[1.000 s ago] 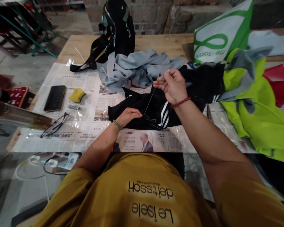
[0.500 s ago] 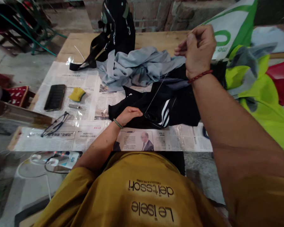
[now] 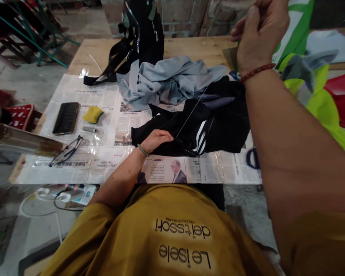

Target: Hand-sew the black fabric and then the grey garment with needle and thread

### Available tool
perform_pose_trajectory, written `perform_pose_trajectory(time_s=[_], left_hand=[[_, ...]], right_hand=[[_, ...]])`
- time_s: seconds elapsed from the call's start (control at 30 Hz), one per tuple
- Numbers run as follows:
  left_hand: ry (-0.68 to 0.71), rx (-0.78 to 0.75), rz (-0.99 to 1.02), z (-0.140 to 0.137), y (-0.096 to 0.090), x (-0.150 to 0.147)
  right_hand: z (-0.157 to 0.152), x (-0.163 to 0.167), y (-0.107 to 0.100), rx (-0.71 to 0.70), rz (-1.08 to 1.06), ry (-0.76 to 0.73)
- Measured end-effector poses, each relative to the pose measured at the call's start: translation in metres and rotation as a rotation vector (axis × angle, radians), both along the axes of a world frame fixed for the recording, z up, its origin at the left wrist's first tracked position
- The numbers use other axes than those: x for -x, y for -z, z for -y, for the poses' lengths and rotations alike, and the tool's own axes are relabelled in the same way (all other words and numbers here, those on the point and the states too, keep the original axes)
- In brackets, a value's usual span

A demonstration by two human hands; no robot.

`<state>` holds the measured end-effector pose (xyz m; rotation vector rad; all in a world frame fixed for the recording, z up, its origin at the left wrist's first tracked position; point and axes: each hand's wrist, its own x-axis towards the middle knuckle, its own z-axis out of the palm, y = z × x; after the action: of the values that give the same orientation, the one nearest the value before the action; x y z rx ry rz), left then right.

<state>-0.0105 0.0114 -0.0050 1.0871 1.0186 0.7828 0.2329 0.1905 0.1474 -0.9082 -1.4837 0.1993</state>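
My left hand (image 3: 160,140) rests on a black garment (image 3: 227,126) with white stripes, its thumb and fingers pinching the cloth. From beside those fingertips a thin pale thread (image 3: 192,110) rises taut toward the upper right. High above the table, my right hand (image 3: 261,36) is closed, with the thread leading up toward it. Its fingertips face away, so a needle, if there is one, cannot be seen. Behind the black garment lies a crumpled grey cloth (image 3: 172,78).
Newspaper under clear plastic covers the table. At left lie a phone (image 3: 66,118), a yellow sponge (image 3: 92,114), a small cylinder (image 3: 89,129) and glasses (image 3: 67,151). A black bag (image 3: 146,34) stands behind. Blue-handled scissors (image 3: 252,158) and a neon-yellow garment (image 3: 319,111) are at right.
My right hand has moved up and to the right, drawing the thread farther out. The black garment's right part has shifted slightly right. My left hand has stayed in place.
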Motion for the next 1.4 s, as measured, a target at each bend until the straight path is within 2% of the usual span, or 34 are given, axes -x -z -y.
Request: perform_pose_trajectory(time_s=[0.1, 0.2, 0.3, 0.4, 0.47, 0.57, 0.77, 0.97, 1.07, 1.23, 1.4], left_hand=[[0.004, -0.014, -0.002, 0.000, 0.000, 0.000], [-0.003, -0.013, -0.001, 0.000, -0.001, 0.000], [-0.013, -0.036, -0.009, 0.000, -0.001, 0.000], [-0.045, -0.111, -0.061, 0.000, -0.002, 0.001], [-0.064, -0.171, -0.099, -0.001, -0.002, 0.001], [-0.026, -0.236, -0.160, -0.001, -0.003, 0.002], [0.181, -0.371, -0.303, 0.002, -0.003, 0.006], [0.160, -0.602, -0.400, 0.004, -0.003, 0.007], [0.162, -0.666, -0.406, 0.004, -0.005, 0.007], [0.184, -0.670, -0.393, 0.005, -0.007, 0.006], [0.172, -0.633, -0.366, 0.006, -0.009, 0.005]], right_hand=[[0.000, 0.005, 0.000, 0.023, -0.012, -0.001], [0.026, 0.024, 0.017, 0.128, -0.046, -0.095], [0.085, 0.052, 0.057, 0.365, -0.018, -0.235], [0.152, 0.073, 0.106, 0.499, 0.013, -0.243], [0.184, 0.077, 0.133, 0.501, 0.084, -0.197], [0.200, 0.069, 0.156, 0.477, 0.156, -0.126], [0.183, 0.034, 0.167, 0.524, 0.115, -0.065], [0.191, 0.026, 0.182, 0.514, 0.067, -0.030], [0.192, 0.024, 0.169, 0.479, 0.215, -0.096], [0.187, 0.028, 0.140, 0.363, 0.543, -0.201], [0.181, 0.036, 0.143, 0.366, 0.773, -0.265]])
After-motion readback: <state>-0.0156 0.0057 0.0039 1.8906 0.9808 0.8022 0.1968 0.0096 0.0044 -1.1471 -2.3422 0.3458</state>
